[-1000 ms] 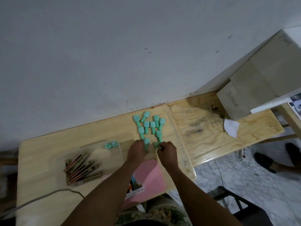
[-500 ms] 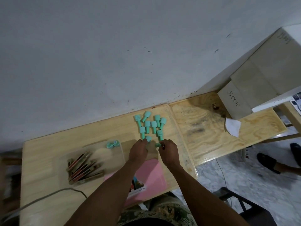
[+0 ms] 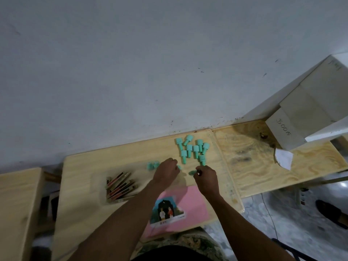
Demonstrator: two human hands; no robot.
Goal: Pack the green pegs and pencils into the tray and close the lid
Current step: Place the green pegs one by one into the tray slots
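Several green pegs (image 3: 193, 149) lie in a loose cluster on the wooden table near the wall. My left hand (image 3: 166, 172) is closed around one green peg (image 3: 178, 167) whose tip pokes out at the fingers. My right hand (image 3: 206, 178) pinches another green peg (image 3: 192, 172) at its fingertips. A clear plastic tray (image 3: 98, 180) on the left holds several pencils (image 3: 120, 186) and two green pegs (image 3: 152, 165) at its far corner. The pink lid (image 3: 190, 202) with a picture label lies flat under my forearms.
The wooden table (image 3: 113, 159) stands against a grey wall. A second wooden top (image 3: 263, 166) adjoins on the right, bearing a white cardboard box (image 3: 286, 132) and a scrap of paper (image 3: 283, 159). Another wooden surface (image 3: 17, 204) is at the left. A shoe (image 3: 331, 213) rests on the floor.
Both hands have each drawn a peg back from the cluster's near edge and shifted slightly left toward the tray. The camera view has swung left.
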